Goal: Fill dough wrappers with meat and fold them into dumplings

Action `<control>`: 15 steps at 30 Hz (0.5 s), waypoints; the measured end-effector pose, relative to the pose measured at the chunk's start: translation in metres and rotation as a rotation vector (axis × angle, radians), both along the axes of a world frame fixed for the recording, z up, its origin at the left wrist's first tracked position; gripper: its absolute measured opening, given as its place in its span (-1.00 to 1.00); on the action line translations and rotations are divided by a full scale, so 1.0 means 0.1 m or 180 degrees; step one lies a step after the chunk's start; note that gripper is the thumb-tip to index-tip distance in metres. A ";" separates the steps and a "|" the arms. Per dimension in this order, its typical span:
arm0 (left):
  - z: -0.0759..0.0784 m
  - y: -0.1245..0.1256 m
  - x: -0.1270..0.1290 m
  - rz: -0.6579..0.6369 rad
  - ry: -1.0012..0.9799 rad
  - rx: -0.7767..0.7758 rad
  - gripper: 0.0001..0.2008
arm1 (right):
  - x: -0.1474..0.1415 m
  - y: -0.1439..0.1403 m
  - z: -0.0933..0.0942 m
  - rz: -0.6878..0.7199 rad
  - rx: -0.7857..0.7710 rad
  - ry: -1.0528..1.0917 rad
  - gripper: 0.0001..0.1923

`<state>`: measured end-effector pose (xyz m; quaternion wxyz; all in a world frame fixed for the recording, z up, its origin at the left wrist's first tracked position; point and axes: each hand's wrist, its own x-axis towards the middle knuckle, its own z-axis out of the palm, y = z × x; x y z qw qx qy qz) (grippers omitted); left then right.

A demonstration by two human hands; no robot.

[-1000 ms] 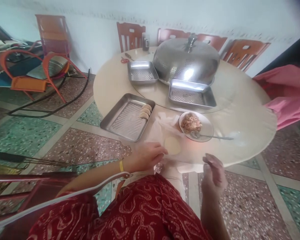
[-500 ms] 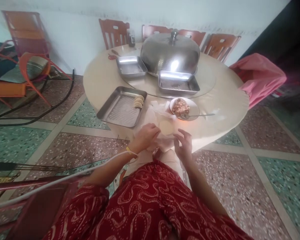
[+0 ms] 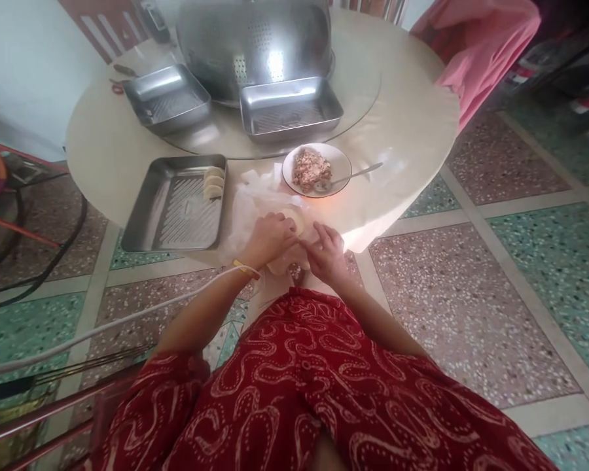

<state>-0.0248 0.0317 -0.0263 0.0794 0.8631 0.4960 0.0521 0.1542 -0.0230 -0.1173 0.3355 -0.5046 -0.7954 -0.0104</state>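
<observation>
With two folded dumplings (image 3: 214, 183) lying in the tray (image 3: 147, 222), the left hand (image 3: 267, 239) and right hand (image 3: 326, 252) are pinching a fresh wrapper (image 3: 294, 219), the plate of filling (image 3: 311, 170) sitting mostly unused.

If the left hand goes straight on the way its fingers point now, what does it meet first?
The left hand points up and right across the round wrapper it touches. Beyond that, probably the plate of filling, though depth is hard to judge.

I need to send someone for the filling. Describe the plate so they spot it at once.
On the round table, just beyond the two hands, sits a small white plate right of the nearest steel tray. It alone holds minced filling and a spoon.
</observation>
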 end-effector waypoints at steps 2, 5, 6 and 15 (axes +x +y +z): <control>0.01 0.00 0.02 0.0034 0.0069 -0.0060 -0.83 | 0.01 0.00 -0.01 0.0035 0.0086 0.0039 -0.65; 0.02 0.01 0.04 0.0085 0.0117 -0.0131 -0.81 | 0.02 0.00 -0.02 0.0063 0.0109 0.0086 -0.67; 0.02 0.02 0.03 0.0094 0.0120 -0.0155 -0.81 | 0.03 0.00 -0.02 0.0060 0.0089 0.0087 -0.68; -0.02 0.08 0.02 0.0109 0.0061 -0.0266 -0.75 | 0.03 -0.01 -0.06 0.0069 0.0058 0.0176 -0.68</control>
